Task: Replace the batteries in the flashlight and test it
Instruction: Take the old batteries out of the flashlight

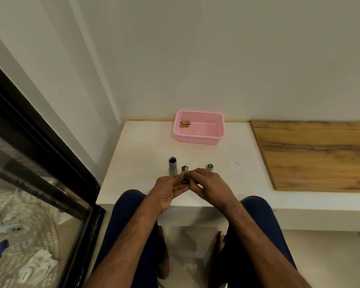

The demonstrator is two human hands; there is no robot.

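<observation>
A grey flashlight body (172, 166) stands on the white table (143, 146), its open end up, just left of my hands. The round tail cap (210, 167) lies on the table to the right. My left hand (168, 191) and my right hand (208, 187) meet over the table's front edge, both pinching a small black battery holder (185, 175); its top sticks out above my fingers, the rest is hidden. Copper-coloured batteries (184, 124) lie in the left end of a pink basket (216, 129) at the back.
A wooden board (312, 152) covers the ledge to the right. The wall stands right behind the basket. A black-framed glass door (40, 152) runs along the left. My knees sit under the table's front edge.
</observation>
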